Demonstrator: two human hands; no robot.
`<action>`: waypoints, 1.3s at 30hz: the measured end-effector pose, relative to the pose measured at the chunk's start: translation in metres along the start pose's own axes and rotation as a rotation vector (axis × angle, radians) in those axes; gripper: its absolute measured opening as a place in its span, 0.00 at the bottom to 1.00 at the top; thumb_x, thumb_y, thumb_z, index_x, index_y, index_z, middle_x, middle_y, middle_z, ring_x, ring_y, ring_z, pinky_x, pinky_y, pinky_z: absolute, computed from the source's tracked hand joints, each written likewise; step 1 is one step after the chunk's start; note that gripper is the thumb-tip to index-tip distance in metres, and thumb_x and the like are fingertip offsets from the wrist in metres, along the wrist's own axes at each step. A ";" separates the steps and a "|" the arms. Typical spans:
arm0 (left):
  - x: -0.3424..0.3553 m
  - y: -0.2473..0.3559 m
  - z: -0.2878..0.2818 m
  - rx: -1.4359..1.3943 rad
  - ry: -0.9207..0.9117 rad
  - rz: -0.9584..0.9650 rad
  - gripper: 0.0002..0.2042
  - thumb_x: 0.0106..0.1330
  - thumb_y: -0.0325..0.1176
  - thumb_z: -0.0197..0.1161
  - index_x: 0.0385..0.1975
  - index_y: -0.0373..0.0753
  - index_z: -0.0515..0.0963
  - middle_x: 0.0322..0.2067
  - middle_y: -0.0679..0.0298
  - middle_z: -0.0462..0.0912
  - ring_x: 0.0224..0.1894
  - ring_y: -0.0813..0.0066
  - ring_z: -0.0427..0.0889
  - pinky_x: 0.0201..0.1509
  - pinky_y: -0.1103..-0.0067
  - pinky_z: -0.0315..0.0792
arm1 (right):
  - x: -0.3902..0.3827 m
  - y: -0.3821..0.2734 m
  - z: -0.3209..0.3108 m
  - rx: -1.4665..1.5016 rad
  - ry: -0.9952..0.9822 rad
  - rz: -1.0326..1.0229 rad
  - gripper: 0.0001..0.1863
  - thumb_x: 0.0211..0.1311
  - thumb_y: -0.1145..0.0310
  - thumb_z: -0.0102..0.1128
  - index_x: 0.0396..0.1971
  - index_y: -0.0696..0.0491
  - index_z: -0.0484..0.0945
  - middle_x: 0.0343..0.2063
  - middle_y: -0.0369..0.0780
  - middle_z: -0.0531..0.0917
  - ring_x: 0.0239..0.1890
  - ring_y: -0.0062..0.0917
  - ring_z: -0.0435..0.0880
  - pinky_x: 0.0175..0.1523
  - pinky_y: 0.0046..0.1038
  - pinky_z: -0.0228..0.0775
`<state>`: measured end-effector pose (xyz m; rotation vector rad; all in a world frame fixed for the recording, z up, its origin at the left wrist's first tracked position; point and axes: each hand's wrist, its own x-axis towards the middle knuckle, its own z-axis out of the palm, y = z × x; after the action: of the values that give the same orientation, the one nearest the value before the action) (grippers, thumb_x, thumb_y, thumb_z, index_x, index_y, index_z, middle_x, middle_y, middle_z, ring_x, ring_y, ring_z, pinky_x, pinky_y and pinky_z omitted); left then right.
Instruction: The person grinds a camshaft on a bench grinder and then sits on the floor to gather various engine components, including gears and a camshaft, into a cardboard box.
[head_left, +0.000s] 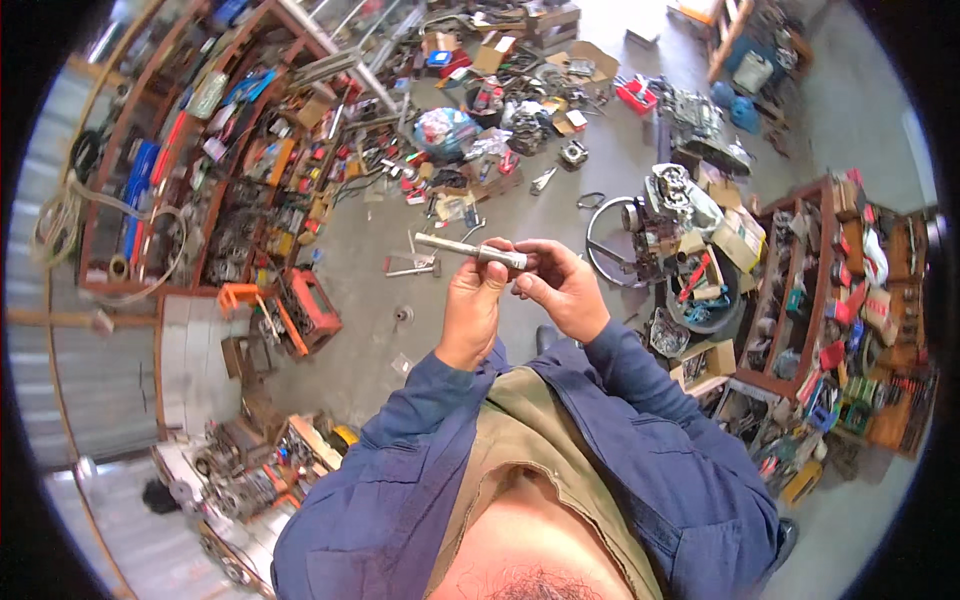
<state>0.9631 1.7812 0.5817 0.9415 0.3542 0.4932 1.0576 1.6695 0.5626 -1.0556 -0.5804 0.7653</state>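
A long pale metal tool [446,245], a slim shaft with a thicker cylindrical section at its right, lies nearly horizontal in front of my chest. My left hand [472,308] grips it near the thicker section, thumb over the front. My right hand [558,289] has its fingers closed around the tool's right end. Beyond them on the floor lies a small metal-handled item [407,272].
Cluttered wooden shelving [162,45] lines the left, beside an orange-red metal frame [310,308]. Parts, boxes and bags [445,130] cover the far floor. A round black tub [715,315] and wooden racks [800,300] stand at right. A bench with machinery [235,470] is lower left.
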 end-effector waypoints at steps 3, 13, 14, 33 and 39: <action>0.029 0.000 -0.013 0.136 -0.109 -0.039 0.17 0.68 0.41 0.63 0.50 0.37 0.74 0.39 0.67 0.81 0.37 0.79 0.77 0.44 0.80 0.73 | 0.016 -0.003 0.005 0.065 0.092 -0.008 0.18 0.65 0.72 0.64 0.52 0.60 0.74 0.41 0.36 0.82 0.38 0.17 0.80 0.43 0.22 0.76; 0.109 0.035 -0.125 0.825 -0.733 -0.142 0.14 0.67 0.29 0.62 0.49 0.31 0.78 0.48 0.62 0.75 0.49 0.72 0.75 0.55 0.76 0.70 | 0.026 0.105 0.082 0.550 0.484 0.032 0.18 0.70 0.63 0.58 0.53 0.57 0.72 0.37 0.36 0.81 0.35 0.19 0.81 0.39 0.23 0.76; 0.112 0.039 -0.130 0.861 -0.820 -0.118 0.14 0.65 0.29 0.63 0.48 0.30 0.78 0.45 0.61 0.76 0.48 0.71 0.76 0.54 0.76 0.70 | 0.023 0.113 0.098 0.560 0.543 -0.004 0.18 0.70 0.63 0.58 0.53 0.57 0.72 0.37 0.36 0.81 0.35 0.19 0.81 0.39 0.23 0.76; 0.111 -0.039 -0.135 0.774 -1.499 -0.405 0.06 0.68 0.29 0.59 0.38 0.32 0.75 0.35 0.61 0.78 0.40 0.71 0.77 0.47 0.75 0.72 | -0.064 0.238 0.130 0.594 1.336 0.032 0.12 0.67 0.64 0.59 0.43 0.56 0.74 0.30 0.38 0.82 0.29 0.22 0.83 0.33 0.27 0.77; 0.138 -0.066 -0.214 1.537 -1.466 -0.330 0.13 0.74 0.36 0.52 0.31 0.33 0.67 0.22 0.49 0.74 0.24 0.54 0.72 0.29 0.64 0.65 | -0.190 0.444 0.053 0.562 1.717 0.420 0.06 0.63 0.69 0.59 0.34 0.55 0.78 0.23 0.37 0.81 0.23 0.21 0.81 0.23 0.24 0.73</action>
<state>0.9890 1.9693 0.3994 2.3437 -0.6002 -1.0222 0.7810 1.6750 0.1629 -0.9232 1.2741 0.1188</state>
